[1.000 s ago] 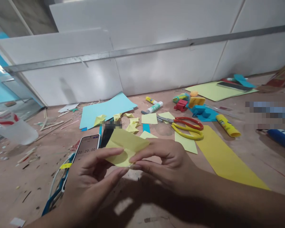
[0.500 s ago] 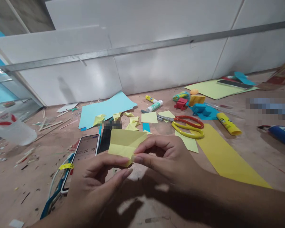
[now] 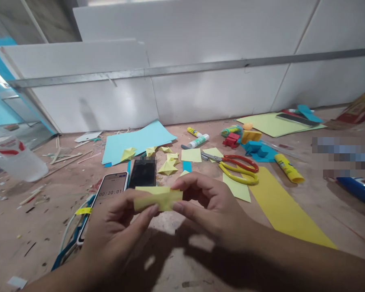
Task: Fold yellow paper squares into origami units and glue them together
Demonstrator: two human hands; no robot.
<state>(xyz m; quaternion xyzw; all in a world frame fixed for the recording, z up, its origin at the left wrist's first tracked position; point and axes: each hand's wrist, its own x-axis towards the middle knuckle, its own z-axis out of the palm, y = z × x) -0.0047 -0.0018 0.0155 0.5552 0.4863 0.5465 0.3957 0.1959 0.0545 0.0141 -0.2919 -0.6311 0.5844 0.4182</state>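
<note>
A small yellow paper piece [image 3: 158, 199], folded into a narrow strip, is held up above the table between both hands. My left hand [image 3: 118, 219] pinches its left end, thumb on the near face. With thumb and fingers, my right hand [image 3: 207, 202] grips the right end. Beyond them lie several folded yellow paper pieces [image 3: 168, 165] and a flat yellow paper square [image 3: 191, 155]. Scissors [image 3: 239, 166] with one red and one yellow handle rest to the right of the square. A phone [image 3: 111, 188] with a running timer lies beside my left hand.
Light blue sheets [image 3: 134, 140] lie near the white wall. Glue sticks [image 3: 198, 140], small coloured paper shapes [image 3: 231, 140] and a long yellow strip [image 3: 286, 207] are to the right. A plastic cup [image 3: 21, 158] stands at left among scattered sticks. A dark phone [image 3: 142, 172] lies ahead.
The yellow paper was more open, with a raised upper flap; now it is folded down into a narrow strip. My left thumb has come onto it. The view has shifted slightly.
</note>
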